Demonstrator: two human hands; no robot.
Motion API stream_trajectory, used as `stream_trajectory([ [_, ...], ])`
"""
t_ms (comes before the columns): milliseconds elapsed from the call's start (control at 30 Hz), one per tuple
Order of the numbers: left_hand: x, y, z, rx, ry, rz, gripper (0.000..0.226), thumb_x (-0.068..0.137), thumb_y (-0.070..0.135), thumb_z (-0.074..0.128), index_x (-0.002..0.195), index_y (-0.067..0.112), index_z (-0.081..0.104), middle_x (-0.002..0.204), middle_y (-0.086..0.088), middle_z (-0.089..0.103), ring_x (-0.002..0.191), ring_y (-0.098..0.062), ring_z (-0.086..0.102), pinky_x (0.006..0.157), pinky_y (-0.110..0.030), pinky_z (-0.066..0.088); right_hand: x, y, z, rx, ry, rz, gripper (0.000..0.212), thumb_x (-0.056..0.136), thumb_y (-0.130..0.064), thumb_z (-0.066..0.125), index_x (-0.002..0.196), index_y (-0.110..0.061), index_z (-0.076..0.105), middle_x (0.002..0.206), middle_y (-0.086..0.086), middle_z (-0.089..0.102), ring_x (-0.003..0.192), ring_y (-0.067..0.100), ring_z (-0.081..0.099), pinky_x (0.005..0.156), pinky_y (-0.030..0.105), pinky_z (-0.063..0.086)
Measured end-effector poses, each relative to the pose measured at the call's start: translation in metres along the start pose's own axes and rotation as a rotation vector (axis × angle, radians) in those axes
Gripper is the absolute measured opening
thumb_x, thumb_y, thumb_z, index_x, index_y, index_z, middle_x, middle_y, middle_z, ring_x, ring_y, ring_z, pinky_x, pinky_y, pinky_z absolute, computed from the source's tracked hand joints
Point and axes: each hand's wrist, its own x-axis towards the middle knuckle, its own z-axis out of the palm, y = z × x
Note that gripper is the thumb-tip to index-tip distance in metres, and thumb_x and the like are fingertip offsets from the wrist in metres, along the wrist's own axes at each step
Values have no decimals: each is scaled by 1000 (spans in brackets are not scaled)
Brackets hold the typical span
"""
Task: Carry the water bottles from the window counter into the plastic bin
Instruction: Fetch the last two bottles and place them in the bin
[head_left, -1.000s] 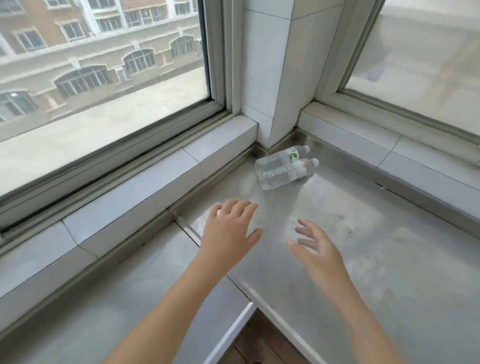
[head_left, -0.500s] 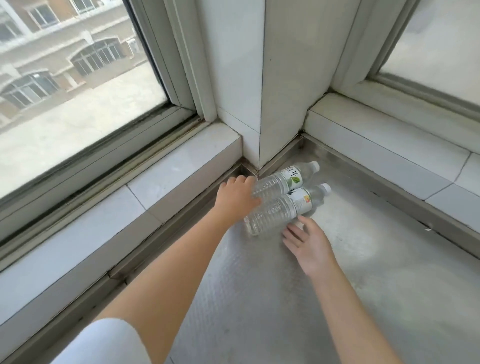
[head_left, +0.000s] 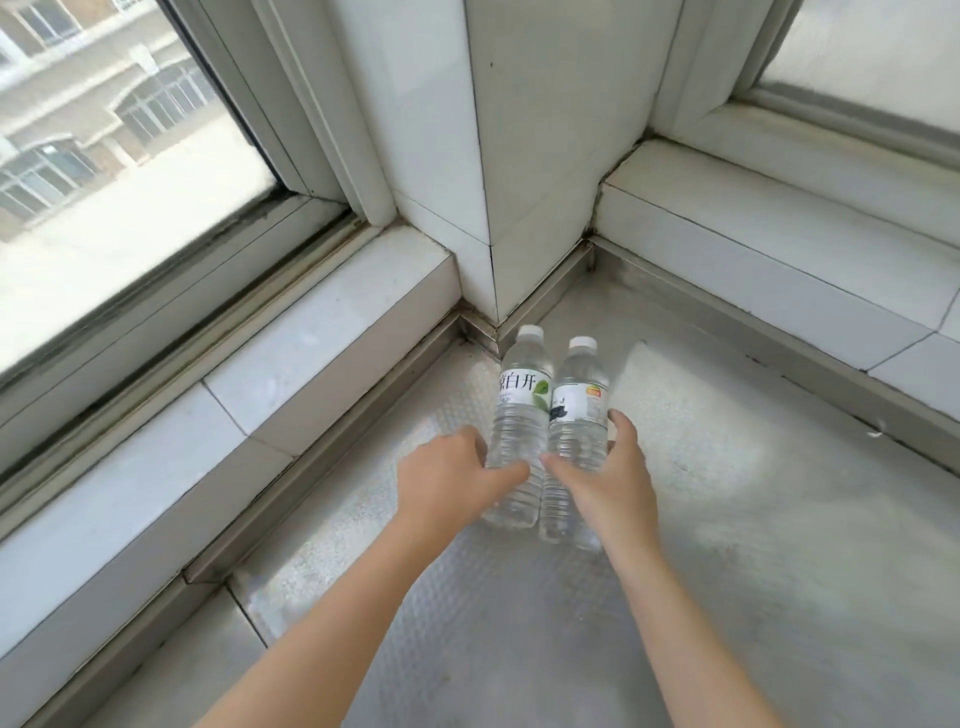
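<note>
Head view: I see the left hand (head_left: 447, 480) gripping the left water bottle (head_left: 519, 415), thumb and fingers curled round its lower body. The right hand (head_left: 610, 480) grips the right water bottle (head_left: 579, 410) likewise. Both bottles sit side by side, touching, caps toward the tiled pillar (head_left: 519, 182), over the metal counter (head_left: 727, 519).

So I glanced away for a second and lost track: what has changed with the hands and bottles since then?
Both hands reached forward to the corner. The left hand took hold of the left clear plastic water bottle, the right hand the right clear plastic water bottle. The bottles turned from slanting right to caps pointing away. They remain side by side at the steel counter corner.
</note>
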Motion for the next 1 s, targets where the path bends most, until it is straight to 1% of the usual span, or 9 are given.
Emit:
stream_trajectory([
  [67, 4, 6, -1, -158, -13, -29, 86, 63, 81, 52, 132, 30, 44, 108, 14, 64, 98, -15, 64, 75, -34, 46, -1, -1, 1, -76, 17, -40, 91, 66, -51, 77, 142, -33, 31, 121, -2, 61, 105, 20, 62, 85, 41, 52],
  [133, 13, 17, 0, -263, -2, -34, 98, 64, 77, 66, 144, 31, 34, 119, 11, 62, 107, -15, 63, 80, -35, 47, 1, -3, 0, -102, 19, -43, 89, 65, -49, 77, 141, -36, 33, 117, -4, 65, 103, 21, 63, 83, 39, 52],
  [300, 33, 29, 5, -399, -30, -60, 80, 58, 55, 82, 128, 28, 54, 101, 11, 71, 90, -12, 68, 75, -32, 55, 7, 0, -11, 121, 8, 34, 91, 55, -29, 86, 134, -41, 43, 90, -16, 64, 87, 13, 67, 84, 44, 55],
  [400, 25, 17, 3, -537, -96, -105, 80, 53, 48, 83, 125, 29, 55, 92, 16, 68, 82, -4, 65, 63, -25, 49, 1, 6, -15, 220, -46, 44, 95, 51, -21, 87, 132, -45, 44, 97, -12, 64, 88, 13, 67, 83, 47, 57],
  [500, 1, 0, 1, -694, -118, -101, 76, 50, 43, 86, 119, 32, 58, 90, 12, 69, 81, -7, 70, 69, -32, 58, -12, 8, -16, 273, -89, 24, 94, 49, -21, 89, 128, -48, 47, 106, -5, 65, 92, 16, 68, 80, 45, 58],
  [600, -32, -15, -9, -808, -91, -62, 67, 50, 41, 89, 110, 43, 60, 92, 11, 69, 77, -3, 71, 65, -27, 57, -33, 2, -17, 324, -123, -19, 87, 52, -18, 90, 122, -52, 50, 104, -5, 68, 86, 13, 71, 69, 36, 60],
  [700, -69, -29, -26, -893, -10, -52, 71, 48, 44, 91, 112, 48, 60, 99, 8, 69, 78, -7, 72, 64, -24, 56, -59, -11, -19, 356, -159, -66, 88, 49, -21, 91, 125, -47, 53, 103, -6, 71, 83, 12, 72, 65, 31, 57],
  [800, -109, -45, -45, -990, 151, -71, 70, 44, 46, 90, 107, 52, 60, 97, 9, 70, 67, -2, 71, 56, -15, 52, -91, -32, -17, 379, -202, -148, 97, 40, -33, 91, 128, -46, 52, 99, -6, 74, 84, 13, 72, 66, 31, 56],
  [1000, -197, -103, -84, -1142, 463, -148, 71, 41, 45, 92, 107, 47, 63, 100, 6, 73, 80, -12, 73, 65, -29, 59, -169, -76, 2, 354, -347, -371, 93, 45, -32, 89, 127, -51, 50, 106, -3, 73, 97, 21, 69, 85, 49, 56],
])
